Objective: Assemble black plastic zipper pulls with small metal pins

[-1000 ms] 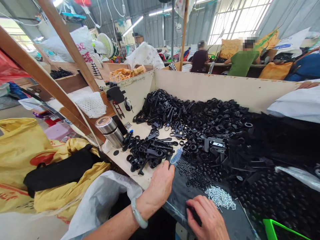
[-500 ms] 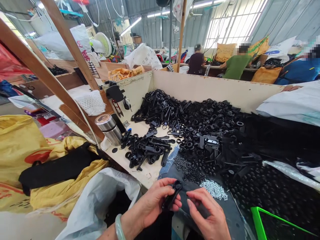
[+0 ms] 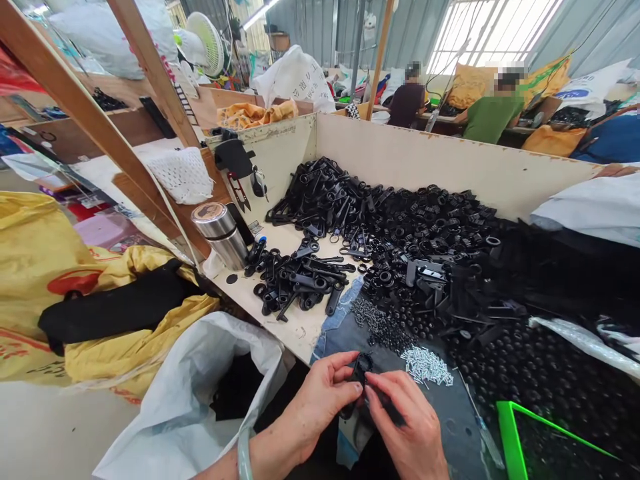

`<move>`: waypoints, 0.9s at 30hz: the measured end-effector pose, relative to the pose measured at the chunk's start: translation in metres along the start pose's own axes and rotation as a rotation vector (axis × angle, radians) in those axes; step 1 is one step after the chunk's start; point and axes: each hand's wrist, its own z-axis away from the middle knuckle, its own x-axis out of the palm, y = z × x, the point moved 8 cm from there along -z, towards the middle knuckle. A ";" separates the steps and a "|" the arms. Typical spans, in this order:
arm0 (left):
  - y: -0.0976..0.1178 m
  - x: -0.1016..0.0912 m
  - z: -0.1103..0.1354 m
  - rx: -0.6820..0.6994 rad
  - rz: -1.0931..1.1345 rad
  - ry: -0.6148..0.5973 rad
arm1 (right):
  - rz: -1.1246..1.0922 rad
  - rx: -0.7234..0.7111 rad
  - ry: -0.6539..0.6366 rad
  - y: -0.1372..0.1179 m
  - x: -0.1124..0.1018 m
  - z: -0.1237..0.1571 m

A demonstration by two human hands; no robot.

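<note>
My left hand (image 3: 323,393) is closed around a black plastic handle with a ring-shaped end (image 3: 364,362), holding it above the front edge of the worktable. Against the side of this handle, just below the ring, press the pinched thumb and forefinger of my right hand (image 3: 410,417). Whatever lies between those fingertips is hidden. Close beyond the hands are a small heap of silver pins or screws (image 3: 427,365) and a spread of tiny dark pieces (image 3: 383,325). Similar black handles (image 3: 305,277) lie piled to the left.
Large heaps of black parts (image 3: 345,197) fill the back of the walled table (image 3: 400,150). A steel flask (image 3: 220,233) stands at the left edge. An open white sack (image 3: 175,393) sits at lower left, a green-rimmed tray (image 3: 510,433) at lower right. Co-workers (image 3: 493,113) sit beyond.
My right hand has moved left, bringing its pinched fingers from beside the black handle to touching it. The head view has tilted down a little.
</note>
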 end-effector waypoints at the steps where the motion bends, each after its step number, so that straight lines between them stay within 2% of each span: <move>1: -0.002 -0.001 0.000 0.005 -0.009 0.010 | 0.020 -0.015 0.000 -0.001 0.000 0.001; 11: -0.014 0.004 -0.006 0.031 -0.099 0.010 | 0.193 -0.155 -0.022 -0.013 0.001 0.005; 17: -0.011 0.007 -0.009 0.026 -0.139 -0.001 | 0.173 -0.094 -0.025 -0.004 0.005 0.010; 20: -0.007 0.010 -0.013 0.085 -0.220 -0.043 | 0.133 -0.037 -0.007 0.005 0.008 0.007; 23: 0.009 0.009 -0.018 0.289 -0.452 -0.040 | 0.059 0.028 0.011 0.015 0.009 0.002; 27: 0.039 0.020 -0.014 0.816 -0.953 -0.017 | 0.068 0.092 0.036 0.028 0.005 0.000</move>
